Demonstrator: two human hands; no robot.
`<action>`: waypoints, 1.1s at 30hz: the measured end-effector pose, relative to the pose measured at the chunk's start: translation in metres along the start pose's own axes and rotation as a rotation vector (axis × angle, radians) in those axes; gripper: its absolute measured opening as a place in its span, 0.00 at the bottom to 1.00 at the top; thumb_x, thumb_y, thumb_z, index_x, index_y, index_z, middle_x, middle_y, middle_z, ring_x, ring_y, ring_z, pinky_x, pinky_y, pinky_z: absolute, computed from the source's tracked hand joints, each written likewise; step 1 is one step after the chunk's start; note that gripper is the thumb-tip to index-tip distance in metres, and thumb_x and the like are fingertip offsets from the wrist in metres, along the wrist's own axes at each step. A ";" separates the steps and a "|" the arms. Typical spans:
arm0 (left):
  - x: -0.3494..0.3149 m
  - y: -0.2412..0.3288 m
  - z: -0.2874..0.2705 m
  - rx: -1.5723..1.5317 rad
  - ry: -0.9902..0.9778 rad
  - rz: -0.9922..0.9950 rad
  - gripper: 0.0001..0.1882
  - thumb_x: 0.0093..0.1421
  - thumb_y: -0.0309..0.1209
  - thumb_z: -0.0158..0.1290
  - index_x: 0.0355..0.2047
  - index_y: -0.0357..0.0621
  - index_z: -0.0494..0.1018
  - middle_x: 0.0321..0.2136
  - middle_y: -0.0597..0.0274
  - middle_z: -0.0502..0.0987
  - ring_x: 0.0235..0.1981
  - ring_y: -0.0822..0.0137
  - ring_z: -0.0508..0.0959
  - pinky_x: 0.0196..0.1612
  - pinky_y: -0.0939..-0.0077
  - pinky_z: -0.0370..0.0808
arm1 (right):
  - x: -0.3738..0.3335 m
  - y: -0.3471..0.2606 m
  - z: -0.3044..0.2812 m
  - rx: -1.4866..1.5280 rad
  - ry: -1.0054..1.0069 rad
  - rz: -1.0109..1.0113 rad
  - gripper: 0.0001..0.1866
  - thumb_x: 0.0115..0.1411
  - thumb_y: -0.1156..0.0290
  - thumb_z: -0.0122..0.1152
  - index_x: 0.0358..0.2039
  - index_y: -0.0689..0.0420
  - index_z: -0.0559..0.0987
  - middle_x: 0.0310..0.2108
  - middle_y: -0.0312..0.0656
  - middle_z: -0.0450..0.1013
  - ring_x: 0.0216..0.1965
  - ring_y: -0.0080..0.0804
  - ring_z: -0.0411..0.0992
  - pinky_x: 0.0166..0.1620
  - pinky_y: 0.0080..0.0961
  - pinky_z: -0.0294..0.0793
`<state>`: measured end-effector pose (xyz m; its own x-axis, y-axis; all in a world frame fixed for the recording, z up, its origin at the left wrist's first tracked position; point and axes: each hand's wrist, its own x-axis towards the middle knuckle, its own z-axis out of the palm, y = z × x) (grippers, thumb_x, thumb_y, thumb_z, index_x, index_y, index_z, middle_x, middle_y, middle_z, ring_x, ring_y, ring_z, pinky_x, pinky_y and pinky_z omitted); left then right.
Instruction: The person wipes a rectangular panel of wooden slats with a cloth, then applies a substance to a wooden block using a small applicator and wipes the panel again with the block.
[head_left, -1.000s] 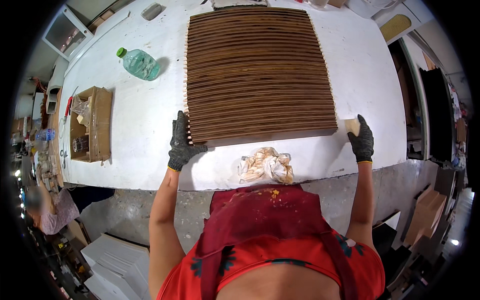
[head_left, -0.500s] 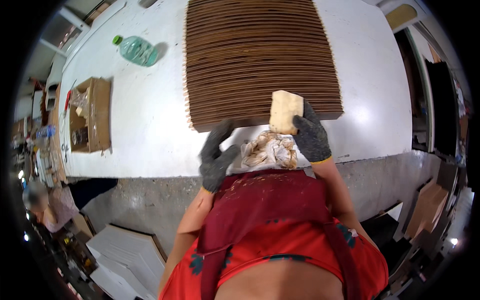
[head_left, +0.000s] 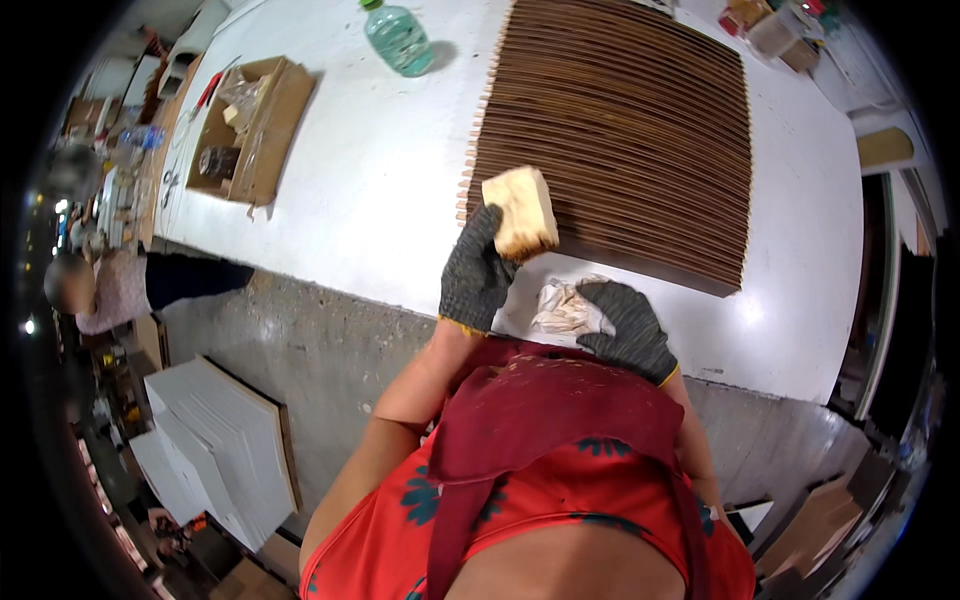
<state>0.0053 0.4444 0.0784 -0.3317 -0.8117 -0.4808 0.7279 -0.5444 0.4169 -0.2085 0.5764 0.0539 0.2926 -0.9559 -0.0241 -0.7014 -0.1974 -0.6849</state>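
Note:
My left hand (head_left: 477,272), in a dark grey knit glove, grips a pale yellow sponge (head_left: 520,208) with a brown-stained lower edge. The sponge is held up in front of the near left corner of a stack of dark brown wooden strips (head_left: 620,140), whose cut ends are pale. My right hand (head_left: 632,328), gloved alike, is on a crumpled white cloth (head_left: 566,308) with brown stains. Its fingers curl over the cloth's right side, and the fingertips are partly hidden in the folds. The cloth lies on the white table (head_left: 350,200) near its front edge.
A clear green-capped bottle (head_left: 397,40) stands at the back left. Left of it sits an open cardboard box (head_left: 268,130) holding small items. More containers (head_left: 775,35) are at the back right. Stacked white panels (head_left: 215,440) lie below left; a person (head_left: 110,285) is at the far left.
The sponge has passed from my right hand to my left hand. My right hand has come down onto the cloth. The view has turned, shifting the table's contents rightward.

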 end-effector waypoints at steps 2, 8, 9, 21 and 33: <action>0.009 0.010 -0.001 -0.122 -0.034 -0.042 0.24 0.63 0.38 0.51 0.55 0.39 0.64 0.49 0.51 0.73 0.48 0.55 0.75 0.50 0.57 0.76 | -0.009 0.008 0.024 -0.165 0.018 -0.018 0.30 0.42 0.68 0.69 0.50 0.52 0.75 0.50 0.44 0.71 0.51 0.42 0.69 0.54 0.40 0.66; 0.023 0.017 -0.017 -0.364 -0.131 -0.060 0.18 0.66 0.36 0.44 0.51 0.37 0.67 0.47 0.48 0.74 0.47 0.53 0.76 0.49 0.57 0.77 | -0.045 0.037 0.031 -0.344 0.350 -0.013 0.21 0.45 0.78 0.62 0.42 0.49 0.79 0.42 0.40 0.75 0.47 0.41 0.71 0.49 0.38 0.68; 0.021 0.018 -0.016 -0.387 -0.133 -0.078 0.18 0.66 0.35 0.44 0.51 0.36 0.67 0.47 0.47 0.74 0.47 0.53 0.76 0.49 0.57 0.77 | -0.055 0.044 0.023 -0.340 0.382 0.049 0.22 0.45 0.79 0.62 0.43 0.50 0.79 0.43 0.40 0.75 0.47 0.41 0.71 0.49 0.38 0.69; 0.017 0.023 -0.031 -0.532 -0.094 -0.101 0.19 0.64 0.35 0.47 0.51 0.35 0.68 0.47 0.49 0.74 0.47 0.54 0.76 0.52 0.57 0.75 | -0.180 0.122 -0.074 -0.634 0.552 0.447 0.22 0.48 0.78 0.61 0.46 0.58 0.77 0.45 0.47 0.75 0.49 0.47 0.71 0.54 0.39 0.68; -0.013 0.019 -0.037 -0.408 -0.041 0.090 0.21 0.63 0.32 0.47 0.53 0.31 0.65 0.47 0.47 0.73 0.48 0.55 0.76 0.53 0.59 0.75 | -0.199 0.168 -0.132 -0.766 0.439 0.573 0.24 0.50 0.76 0.59 0.50 0.60 0.75 0.53 0.52 0.70 0.55 0.48 0.67 0.59 0.40 0.64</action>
<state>0.0459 0.4521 0.0640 -0.2736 -0.8645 -0.4217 0.9303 -0.3492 0.1123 -0.4704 0.7053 0.0397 -0.3662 -0.9145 0.1719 -0.9288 0.3705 -0.0074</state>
